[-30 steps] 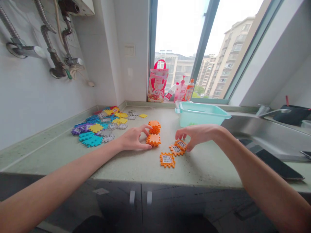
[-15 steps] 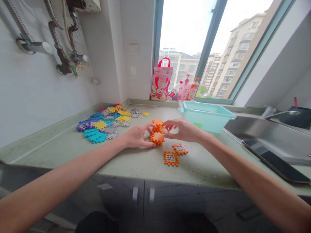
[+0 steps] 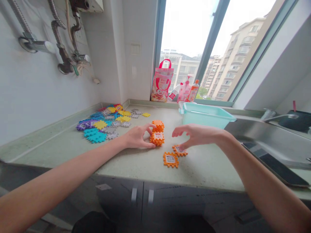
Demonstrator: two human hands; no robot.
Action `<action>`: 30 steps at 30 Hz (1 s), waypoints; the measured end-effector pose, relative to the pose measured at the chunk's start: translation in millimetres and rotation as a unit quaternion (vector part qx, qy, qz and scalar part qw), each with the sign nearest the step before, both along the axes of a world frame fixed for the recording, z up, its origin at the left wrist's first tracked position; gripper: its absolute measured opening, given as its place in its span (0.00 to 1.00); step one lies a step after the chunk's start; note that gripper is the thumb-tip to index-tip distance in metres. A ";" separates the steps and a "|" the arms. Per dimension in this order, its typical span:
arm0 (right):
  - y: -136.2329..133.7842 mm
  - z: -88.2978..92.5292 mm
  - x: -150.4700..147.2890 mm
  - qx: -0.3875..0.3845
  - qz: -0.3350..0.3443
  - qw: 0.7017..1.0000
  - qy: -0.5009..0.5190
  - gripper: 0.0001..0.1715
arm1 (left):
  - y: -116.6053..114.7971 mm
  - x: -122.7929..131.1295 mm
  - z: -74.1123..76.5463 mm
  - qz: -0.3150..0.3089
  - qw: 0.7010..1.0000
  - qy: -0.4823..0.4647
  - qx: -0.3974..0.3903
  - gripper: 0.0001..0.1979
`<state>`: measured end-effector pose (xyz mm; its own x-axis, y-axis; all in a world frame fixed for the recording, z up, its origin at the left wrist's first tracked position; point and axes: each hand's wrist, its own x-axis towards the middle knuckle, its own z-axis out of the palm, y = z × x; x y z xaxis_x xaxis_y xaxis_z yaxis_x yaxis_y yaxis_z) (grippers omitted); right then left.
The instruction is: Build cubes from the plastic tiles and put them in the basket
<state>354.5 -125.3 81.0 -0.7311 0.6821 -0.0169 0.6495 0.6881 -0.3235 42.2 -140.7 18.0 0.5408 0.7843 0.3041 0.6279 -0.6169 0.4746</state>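
Observation:
My left hand (image 3: 138, 136) is curled round the left side of a stack of orange interlocking tiles (image 3: 157, 138), thumb at the front and fingers behind. A tile with a white window panel lies on top of that stack. Right behind stands a second orange stack (image 3: 158, 124). My right hand (image 3: 194, 134) hovers with fingers and thumb apart, holding nothing. Its thumb is over a loose orange window tile (image 3: 178, 149); whether it touches cannot be seen. Another orange window tile (image 3: 170, 160) lies flat nearer the counter edge.
Blue, purple, yellow and grey tiles (image 3: 95, 135) are heaped at the left by the wall. A turquoise basin (image 3: 209, 114) stands at the back right, beside the steel sink (image 3: 257, 129). A dark phone-like slab (image 3: 274, 165) lies along the sink's front rim.
My right hand has left the stack and moved right and slightly down to above the loose tile. A window tile now tops the front stack. My left hand has stayed put.

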 end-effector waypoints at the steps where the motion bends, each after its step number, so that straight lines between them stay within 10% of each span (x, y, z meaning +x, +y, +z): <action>1: -0.5 -0.4 3.6 -0.026 0.004 0.999 -0.043 0.32 | -0.2 0.1 0.2 0.003 1.000 0.001 -0.002 0.39; 8: 4.9 -7.5 0.0 -0.056 -0.025 0.992 -0.108 0.28 | -3.0 1.1 3.5 0.005 1.000 0.000 -0.008 0.39; 22: 11.7 -35.6 -49.2 0.118 0.055 0.966 0.223 0.12 | -0.5 0.4 1.5 -0.004 1.000 0.006 0.006 0.39; 30: 29.6 -17.2 -8.3 0.049 0.010 0.990 0.133 0.18 | 0.8 -0.5 -0.1 0.001 1.000 0.002 -0.005 0.41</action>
<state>346.2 -95.7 63.9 -0.7148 0.6558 0.2430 0.5360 0.7369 -0.4120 41.7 -139.8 17.9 0.5410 0.7878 0.2946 0.6301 -0.6116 0.4784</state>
